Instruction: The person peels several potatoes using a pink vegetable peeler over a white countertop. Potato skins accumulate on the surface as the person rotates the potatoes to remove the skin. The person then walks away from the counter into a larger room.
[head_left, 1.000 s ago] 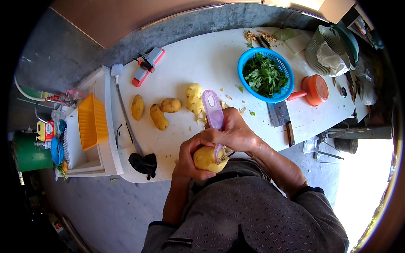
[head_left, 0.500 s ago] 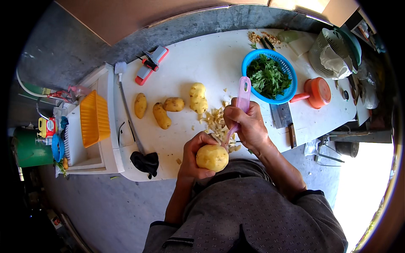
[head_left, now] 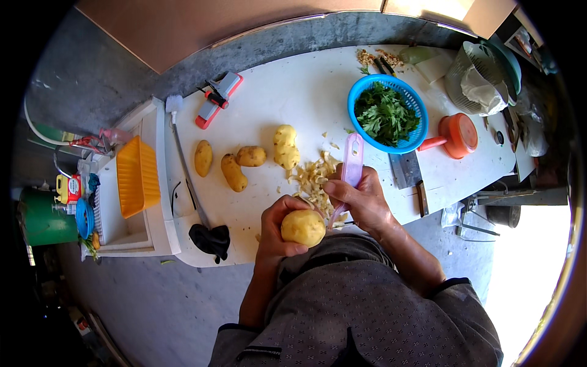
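Note:
My left hand [head_left: 273, 227] is wrapped round a mostly peeled potato [head_left: 304, 229] at the table's near edge. In my right hand [head_left: 365, 202] is a pink peeler [head_left: 353, 160], its handle pointing up and its lower end just right of the potato. Whether the blade touches the potato, I cannot tell. Beyond my hands lies a heap of peelings [head_left: 317, 177]. A knobbly peeled potato [head_left: 286, 147] rests left of the heap. Farther left are three unpeeled potatoes [head_left: 251, 156].
A blue basket [head_left: 422, 131] of green leaves stands at the right, by a cleaver [head_left: 406, 171] and an orange dipper [head_left: 458, 136]. A grey-red sharpener [head_left: 219, 101] lies at the back left. At the far left, a sink [head_left: 160, 208] holds a yellow basket [head_left: 137, 177].
My right hand and the peeler have dropped slightly toward me. The potato in my left hand has shifted a little left, and the view has tilted slightly.

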Action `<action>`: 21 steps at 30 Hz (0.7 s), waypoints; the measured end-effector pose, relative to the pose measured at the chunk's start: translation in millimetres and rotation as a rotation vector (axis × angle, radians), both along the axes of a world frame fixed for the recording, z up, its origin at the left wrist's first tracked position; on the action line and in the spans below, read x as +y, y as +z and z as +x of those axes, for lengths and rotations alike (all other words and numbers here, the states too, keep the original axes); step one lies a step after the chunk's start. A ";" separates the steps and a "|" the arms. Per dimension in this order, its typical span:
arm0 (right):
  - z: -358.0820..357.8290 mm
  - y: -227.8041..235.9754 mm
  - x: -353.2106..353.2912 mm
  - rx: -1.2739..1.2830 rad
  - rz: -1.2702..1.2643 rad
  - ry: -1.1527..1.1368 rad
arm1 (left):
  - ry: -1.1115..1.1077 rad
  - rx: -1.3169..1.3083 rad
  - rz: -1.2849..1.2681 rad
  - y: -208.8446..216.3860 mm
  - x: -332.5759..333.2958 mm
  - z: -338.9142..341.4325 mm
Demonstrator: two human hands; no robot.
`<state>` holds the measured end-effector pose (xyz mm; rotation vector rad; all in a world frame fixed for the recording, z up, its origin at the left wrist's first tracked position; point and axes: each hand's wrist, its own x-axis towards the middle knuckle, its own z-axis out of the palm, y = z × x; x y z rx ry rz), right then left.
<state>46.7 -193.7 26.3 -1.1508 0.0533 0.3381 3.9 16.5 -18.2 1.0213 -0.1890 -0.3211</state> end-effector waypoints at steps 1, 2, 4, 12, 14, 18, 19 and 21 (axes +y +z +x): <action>-0.1 -0.9 5.2 0.022 0.065 -0.029 | -0.012 0.001 0.003 -1.2 -0.1 -0.9; -0.2 -0.8 11.0 0.043 0.129 -0.058 | -0.011 0.020 -0.012 -2.2 -2.1 -2.1; -1.8 3.9 22.3 0.085 0.197 -0.097 | -0.009 0.058 -0.041 -4.0 -7.3 -4.9; -4.4 4.0 33.0 0.104 0.147 -0.098 | -0.003 0.108 -0.021 -3.2 -14.4 -11.3; -5.5 8.1 34.3 0.111 0.147 -0.113 | 0.011 0.071 0.023 -1.3 -18.0 -9.6; -4.2 9.2 33.2 0.128 0.108 -0.160 | 0.012 0.005 0.148 -0.6 -18.5 -7.1; -2.6 7.3 31.1 0.129 0.082 -0.180 | 0.005 0.005 0.178 0.4 -18.4 -6.5; 6.5 0.6 26.6 0.141 0.027 -0.221 | -0.018 0.014 0.153 1.5 -16.0 -12.3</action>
